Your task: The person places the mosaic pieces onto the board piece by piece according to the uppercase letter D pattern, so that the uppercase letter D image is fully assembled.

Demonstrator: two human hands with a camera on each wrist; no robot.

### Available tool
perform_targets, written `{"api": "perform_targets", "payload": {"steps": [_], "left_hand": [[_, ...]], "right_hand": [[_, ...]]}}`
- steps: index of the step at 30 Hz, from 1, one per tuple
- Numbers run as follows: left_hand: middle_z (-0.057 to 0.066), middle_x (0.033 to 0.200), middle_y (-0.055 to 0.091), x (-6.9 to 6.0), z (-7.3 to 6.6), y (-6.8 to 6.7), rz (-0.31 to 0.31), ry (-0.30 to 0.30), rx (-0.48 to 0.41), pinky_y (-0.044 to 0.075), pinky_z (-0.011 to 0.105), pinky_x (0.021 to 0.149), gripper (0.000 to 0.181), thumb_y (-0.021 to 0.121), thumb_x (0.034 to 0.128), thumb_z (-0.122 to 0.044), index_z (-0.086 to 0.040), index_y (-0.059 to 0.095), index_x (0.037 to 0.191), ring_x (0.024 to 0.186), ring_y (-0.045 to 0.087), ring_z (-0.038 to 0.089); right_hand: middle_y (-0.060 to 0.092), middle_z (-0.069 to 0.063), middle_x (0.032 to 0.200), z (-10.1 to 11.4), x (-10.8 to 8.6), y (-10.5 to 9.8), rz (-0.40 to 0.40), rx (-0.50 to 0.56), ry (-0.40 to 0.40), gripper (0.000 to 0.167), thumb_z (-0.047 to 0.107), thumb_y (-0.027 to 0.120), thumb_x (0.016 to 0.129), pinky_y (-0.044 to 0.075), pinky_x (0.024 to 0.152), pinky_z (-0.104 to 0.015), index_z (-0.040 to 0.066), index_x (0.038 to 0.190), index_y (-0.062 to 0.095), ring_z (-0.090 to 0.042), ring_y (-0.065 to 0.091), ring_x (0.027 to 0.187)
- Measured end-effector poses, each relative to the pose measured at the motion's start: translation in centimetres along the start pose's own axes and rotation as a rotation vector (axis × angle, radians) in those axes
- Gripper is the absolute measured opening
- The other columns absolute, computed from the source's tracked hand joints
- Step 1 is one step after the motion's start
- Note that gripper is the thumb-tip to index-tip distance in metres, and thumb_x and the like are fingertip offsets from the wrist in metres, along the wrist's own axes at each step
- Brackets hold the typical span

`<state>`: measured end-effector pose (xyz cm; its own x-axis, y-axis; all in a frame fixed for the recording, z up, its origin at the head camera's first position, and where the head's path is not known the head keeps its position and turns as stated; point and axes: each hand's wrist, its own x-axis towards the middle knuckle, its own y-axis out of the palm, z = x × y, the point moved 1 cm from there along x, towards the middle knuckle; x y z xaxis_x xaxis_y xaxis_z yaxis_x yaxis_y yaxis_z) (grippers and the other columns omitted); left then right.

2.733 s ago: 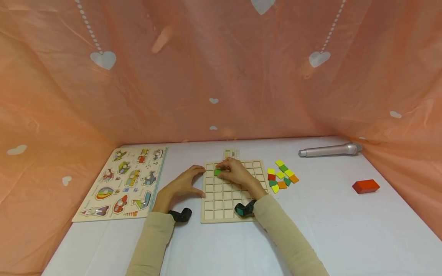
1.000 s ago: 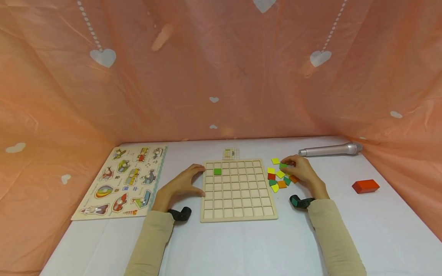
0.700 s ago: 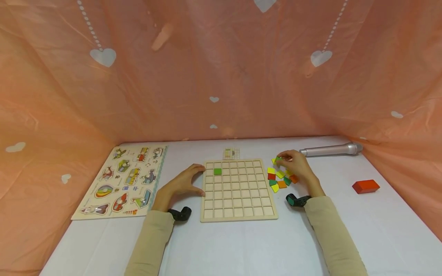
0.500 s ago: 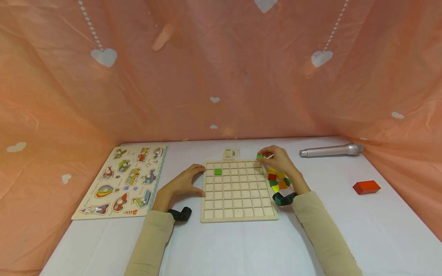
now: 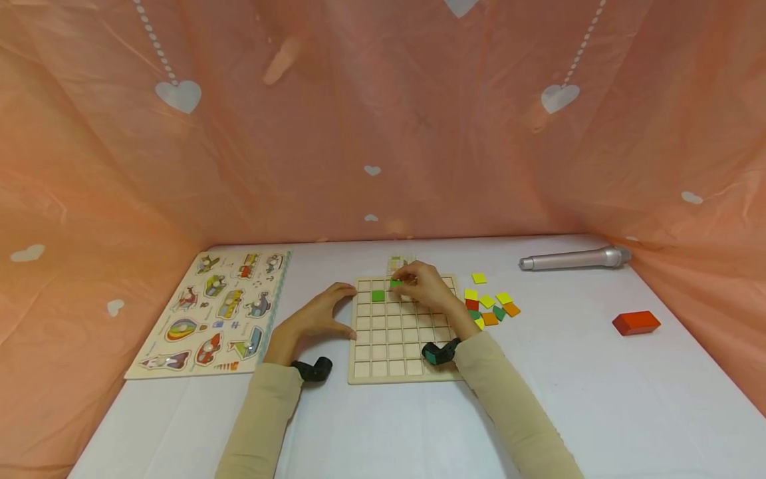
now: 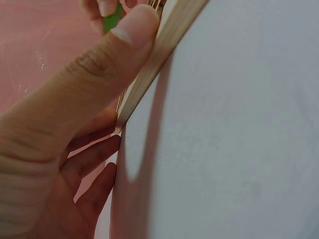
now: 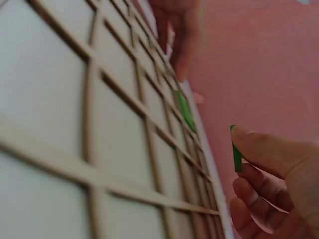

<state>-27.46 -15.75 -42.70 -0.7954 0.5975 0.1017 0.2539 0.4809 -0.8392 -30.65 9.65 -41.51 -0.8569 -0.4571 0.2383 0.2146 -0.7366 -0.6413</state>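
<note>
A wooden grid board (image 5: 389, 380) lies flat on the table. Along its left edge rests my left hand (image 5: 323, 314), thumb and fingers spread apart and touching the wood. One green square tile (image 5: 378, 295) sits in a cell near the board's upper left. My right hand (image 5: 426, 287) pinches another green square tile (image 5: 395, 283) between thumb and fingers, over the upper part of the board. In the right wrist view this held tile (image 7: 236, 149) is seen edge-on, raised off the grid. The right hand and forearm cover part of the board's right side.
Loose yellow, red, orange and green tiles (image 5: 487, 301) lie right of the board. Behind it is a small pattern card (image 5: 395, 262), partly covered by the right hand. A picture puzzle (image 5: 209, 319) lies left; a silver microphone (image 5: 571, 259) and red block (image 5: 636, 323) lie right.
The right hand set the first green tile in its cell, picked a second green tile from the loose pile and carried it left over the board. The left hand stayed at the edge.
</note>
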Motion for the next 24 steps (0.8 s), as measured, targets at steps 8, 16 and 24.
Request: {"api": "perform_targets", "payload": {"steps": [8, 16, 24], "left_hand": [[0.021, 0.136, 0.041, -0.1, -0.1, -0.1, -0.004, -0.005, -0.004, 0.029, 0.045, 0.111, 0.091, 0.086, 0.0624, -0.033, 0.007, 0.044, 0.132, 0.130, 0.036, 0.036], [0.021, 0.136, 0.041, -0.1, 0.0, 0.0, -0.007, -0.011, -0.003, 0.029, 0.045, 0.111, 0.092, 0.086, 0.0623, -0.034, 0.007, 0.044, 0.133, 0.130, 0.036, 0.035], [0.021, 0.136, 0.042, 0.0, 0.2, 0.1, -0.008, -0.007, -0.001, 0.029, 0.045, 0.111, 0.091, 0.086, 0.0625, -0.034, 0.006, 0.045, 0.133, 0.129, 0.036, 0.035]], "right_hand": [[0.061, -0.006, 0.095, -0.7, 0.2, 1.8, 0.003, -0.044, 0.031, 0.024, 0.016, 0.076, 0.077, 0.050, 0.075, -0.030, 0.007, 0.099, 0.072, -0.017, 0.055, 0.084], [0.061, -0.004, 0.092, -0.6, 0.1, 1.9, -0.002, -0.043, 0.056, 0.025, 0.016, 0.078, 0.076, 0.049, 0.073, -0.030, 0.008, 0.098, 0.072, -0.017, 0.054, 0.081], [0.061, -0.003, 0.092, -0.6, -0.1, 1.6, 0.028, -0.036, 0.044, 0.024, 0.016, 0.077, 0.077, 0.049, 0.070, -0.027, 0.008, 0.098, 0.072, -0.015, 0.054, 0.079]]}}
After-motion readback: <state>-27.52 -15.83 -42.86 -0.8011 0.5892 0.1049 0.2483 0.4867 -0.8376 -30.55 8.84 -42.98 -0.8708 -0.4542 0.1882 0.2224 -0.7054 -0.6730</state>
